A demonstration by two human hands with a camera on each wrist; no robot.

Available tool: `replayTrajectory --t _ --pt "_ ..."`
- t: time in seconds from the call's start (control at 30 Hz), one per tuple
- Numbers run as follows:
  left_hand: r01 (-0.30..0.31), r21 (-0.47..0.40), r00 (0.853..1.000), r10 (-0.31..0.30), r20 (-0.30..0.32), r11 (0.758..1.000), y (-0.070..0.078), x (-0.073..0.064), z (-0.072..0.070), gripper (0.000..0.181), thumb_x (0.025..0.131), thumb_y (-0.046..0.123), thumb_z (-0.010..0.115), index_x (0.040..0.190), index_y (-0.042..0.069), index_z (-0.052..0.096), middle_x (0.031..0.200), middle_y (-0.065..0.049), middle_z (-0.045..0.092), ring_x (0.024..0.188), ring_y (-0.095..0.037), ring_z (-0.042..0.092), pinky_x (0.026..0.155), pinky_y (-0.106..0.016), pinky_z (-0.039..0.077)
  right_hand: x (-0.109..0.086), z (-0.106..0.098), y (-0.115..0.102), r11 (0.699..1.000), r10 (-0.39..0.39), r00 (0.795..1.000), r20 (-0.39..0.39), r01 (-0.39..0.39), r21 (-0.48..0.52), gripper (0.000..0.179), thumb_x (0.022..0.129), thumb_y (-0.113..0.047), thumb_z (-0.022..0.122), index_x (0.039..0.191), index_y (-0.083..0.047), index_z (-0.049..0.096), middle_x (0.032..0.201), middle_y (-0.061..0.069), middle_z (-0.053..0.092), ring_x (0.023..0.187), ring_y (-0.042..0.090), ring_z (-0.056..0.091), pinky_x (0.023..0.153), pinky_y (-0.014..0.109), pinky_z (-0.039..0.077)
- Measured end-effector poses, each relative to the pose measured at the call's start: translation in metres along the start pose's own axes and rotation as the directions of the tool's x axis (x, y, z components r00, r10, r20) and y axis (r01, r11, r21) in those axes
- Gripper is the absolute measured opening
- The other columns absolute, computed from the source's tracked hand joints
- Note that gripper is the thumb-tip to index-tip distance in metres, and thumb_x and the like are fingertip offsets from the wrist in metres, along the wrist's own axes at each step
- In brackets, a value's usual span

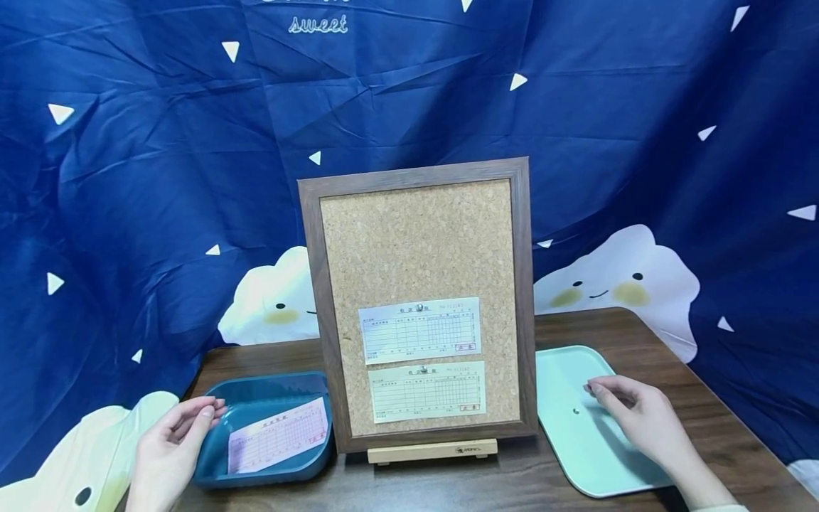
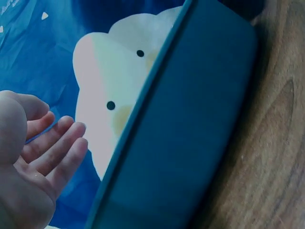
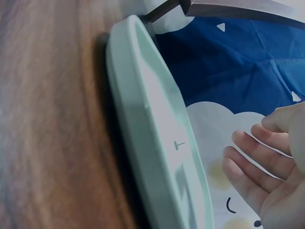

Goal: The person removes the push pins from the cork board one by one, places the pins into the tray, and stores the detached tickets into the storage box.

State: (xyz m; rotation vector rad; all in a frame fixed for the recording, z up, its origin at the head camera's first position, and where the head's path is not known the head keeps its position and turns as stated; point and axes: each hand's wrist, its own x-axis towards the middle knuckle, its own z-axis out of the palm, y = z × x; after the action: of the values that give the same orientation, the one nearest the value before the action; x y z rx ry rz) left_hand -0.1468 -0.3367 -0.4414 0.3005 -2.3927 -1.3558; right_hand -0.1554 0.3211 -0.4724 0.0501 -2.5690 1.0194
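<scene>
My left hand [image 1: 169, 451] hovers at the left rim of a dark blue basin [image 1: 281, 473], its fingers loosely bent and nothing visible in them. Inside the basin lies a pink receipt slip [image 1: 278, 437]. Over a mint green tray [image 1: 598, 469] hangs my right hand [image 1: 646, 419], fingers relaxed, with nothing visible between them. A single thumbtack [image 1: 576, 411] lies on that tray, left of the hand; it also shows in the right wrist view [image 3: 178, 145]. In the left wrist view, the basin's outer wall [image 2: 176, 124] stands beside the fingers.
Between the containers a framed corkboard [image 1: 416, 242] leans on a wooden stand [image 1: 431, 451]. A bluish-white slip [image 1: 422, 331] and a pale green slip [image 1: 429, 395] are tacked to its lower half. A blue cloth [image 1: 409, 85] hangs behind the wooden table [image 1: 512, 483].
</scene>
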Motion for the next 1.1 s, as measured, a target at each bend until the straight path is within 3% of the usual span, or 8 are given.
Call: replayTrajectory --t 0.1,0.23,0.47,0.77,1.1 --pt "-0.015 -0.008 1.000 0.015 0.009 1.000 0.003 0.000 0.001 0.034 0.112 0.024 0.062 0.132 -0.001 0.068 0.100 0.027 0.073 0.090 0.011 0.073 0.079 -0.009 0.058 0.000 -0.002 -0.004 1.000 -0.003 1.000 -0.008 0.003 0.005 0.015 0.105 -0.016 0.072 0.112 -0.007 0.082 0.102 0.009 0.084 0.086 -0.019 0.063 0.070 0.006 0.049" --pt "-0.022 -0.008 1.000 0.022 0.008 1.000 0.005 0.000 0.003 0.034 0.111 0.025 0.062 0.133 0.000 0.068 0.103 0.025 0.074 0.092 0.010 0.073 0.080 -0.009 0.058 0.001 -0.004 -0.008 1.000 -0.009 1.000 -0.025 0.009 0.011 0.015 0.105 -0.017 0.073 0.112 -0.007 0.082 0.100 0.004 0.084 0.085 -0.019 0.063 0.071 0.006 0.048" --pt "-0.017 -0.005 1.000 0.017 0.009 1.000 0.009 0.000 0.004 0.035 0.111 0.026 0.062 0.135 0.001 0.067 0.106 0.023 0.074 0.094 0.013 0.072 0.081 -0.007 0.056 0.002 -0.005 -0.015 0.997 -0.054 0.997 -0.062 0.057 0.056 0.013 0.104 -0.011 0.072 0.111 -0.006 0.082 0.099 -0.018 0.080 0.087 -0.020 0.064 0.072 0.005 0.050" --pt "-0.083 -0.013 0.996 0.083 0.012 0.996 0.011 -0.002 0.006 0.029 0.110 0.021 0.065 0.132 0.002 0.070 0.104 0.030 0.072 0.093 0.014 0.071 0.080 -0.005 0.055 0.005 -0.005 -0.023 0.994 -0.080 0.994 -0.079 0.086 0.074 0.013 0.104 -0.010 0.072 0.112 -0.008 0.082 0.101 -0.023 0.078 0.092 -0.023 0.062 0.075 0.003 0.049" --pt "-0.162 -0.078 0.986 0.164 0.018 0.984 0.020 -0.006 0.009 0.025 0.110 0.014 0.064 0.128 -0.001 0.071 0.107 0.024 0.076 0.097 0.010 0.074 0.084 -0.008 0.057 0.006 -0.006 -0.032 0.986 -0.113 0.989 -0.099 0.124 0.108 0.013 0.103 -0.006 0.072 0.112 -0.007 0.081 0.101 -0.027 0.077 0.090 -0.019 0.066 0.075 0.003 0.050"
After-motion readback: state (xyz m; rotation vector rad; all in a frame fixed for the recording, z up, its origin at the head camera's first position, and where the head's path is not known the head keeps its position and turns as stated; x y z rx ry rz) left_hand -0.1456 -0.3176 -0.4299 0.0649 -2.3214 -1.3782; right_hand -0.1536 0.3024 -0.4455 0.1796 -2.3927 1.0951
